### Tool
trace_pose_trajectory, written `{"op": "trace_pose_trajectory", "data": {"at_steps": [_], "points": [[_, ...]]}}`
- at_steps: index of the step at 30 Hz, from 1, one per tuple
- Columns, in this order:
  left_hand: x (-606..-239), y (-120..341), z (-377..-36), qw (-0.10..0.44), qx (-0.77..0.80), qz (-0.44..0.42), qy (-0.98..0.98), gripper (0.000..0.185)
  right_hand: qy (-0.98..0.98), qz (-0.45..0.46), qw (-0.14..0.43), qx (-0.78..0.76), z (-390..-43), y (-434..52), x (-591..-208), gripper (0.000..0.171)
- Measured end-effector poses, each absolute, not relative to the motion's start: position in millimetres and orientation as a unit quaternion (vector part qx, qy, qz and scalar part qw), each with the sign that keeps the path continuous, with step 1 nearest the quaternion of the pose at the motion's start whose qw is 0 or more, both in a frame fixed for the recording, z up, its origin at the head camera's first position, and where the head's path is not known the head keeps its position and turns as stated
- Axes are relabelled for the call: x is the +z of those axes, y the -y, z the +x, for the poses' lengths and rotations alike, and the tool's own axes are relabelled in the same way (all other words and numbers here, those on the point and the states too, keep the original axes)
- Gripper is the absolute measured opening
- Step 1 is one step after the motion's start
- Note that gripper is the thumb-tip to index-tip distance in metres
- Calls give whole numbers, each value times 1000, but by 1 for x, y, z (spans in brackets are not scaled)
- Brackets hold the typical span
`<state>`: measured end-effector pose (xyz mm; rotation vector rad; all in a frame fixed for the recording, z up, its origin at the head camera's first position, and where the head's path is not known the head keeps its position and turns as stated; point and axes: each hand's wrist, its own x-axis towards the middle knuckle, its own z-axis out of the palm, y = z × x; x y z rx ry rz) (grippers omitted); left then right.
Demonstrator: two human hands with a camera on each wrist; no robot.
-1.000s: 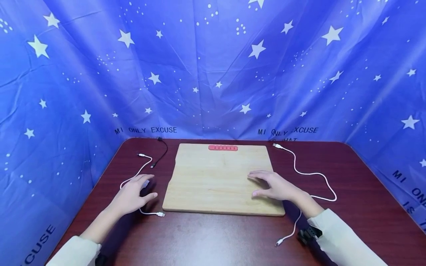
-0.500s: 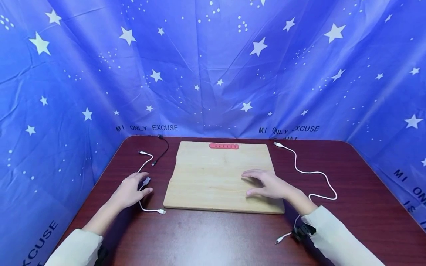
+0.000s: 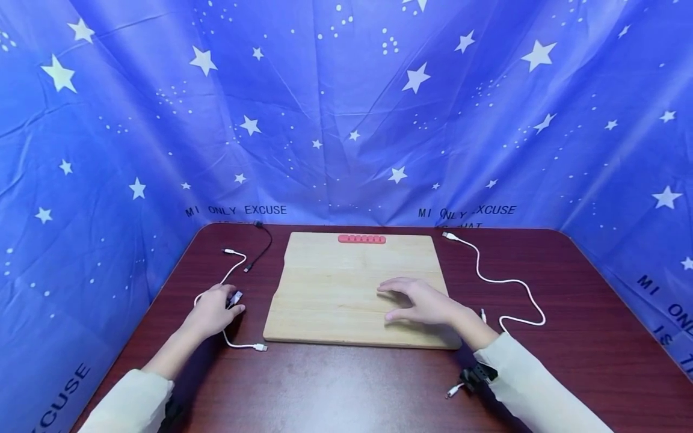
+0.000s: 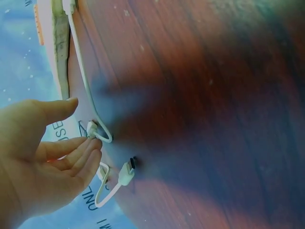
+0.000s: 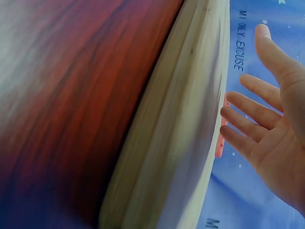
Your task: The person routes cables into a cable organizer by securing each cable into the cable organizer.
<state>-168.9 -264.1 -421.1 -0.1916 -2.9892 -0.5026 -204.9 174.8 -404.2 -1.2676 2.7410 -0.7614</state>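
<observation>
The left hand [image 3: 213,311] is laid with loosely curled fingers on the white USB cable [image 3: 238,344] at the left of the desk [image 3: 346,385], nothing clearly gripped. The right hand [image 3: 419,302] is spread flat over the wooden board [image 3: 330,288], near a pink cable holder [image 3: 362,239] at its far edge.

left hand [image 3: 212,311]: bare, cream long sleeve | right hand [image 3: 421,304]: bare, cream long sleeve | small black device strapped at each wrist, below the cuff
</observation>
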Motion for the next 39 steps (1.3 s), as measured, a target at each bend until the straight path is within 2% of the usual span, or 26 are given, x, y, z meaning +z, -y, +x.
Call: {"op": "trace_pose_trajectory", "data": {"at_steps": [7, 18, 32, 39], "points": [[-424, 263, -172, 63, -155, -66, 984, 34, -876, -414, 42, -245, -208, -155, -405, 58], [-428, 264, -172, 57, -160, -49, 984, 31, -867, -424, 44, -257, -208, -137, -409, 57], [-426, 263, -176, 64, -180, -40, 981, 12, -865, -425, 62, -261, -209, -120, -410, 58], [-424, 263, -178, 46, -197, -41, 979, 10, -862, -424, 63, -270, -209, -109, -411, 58]]}}
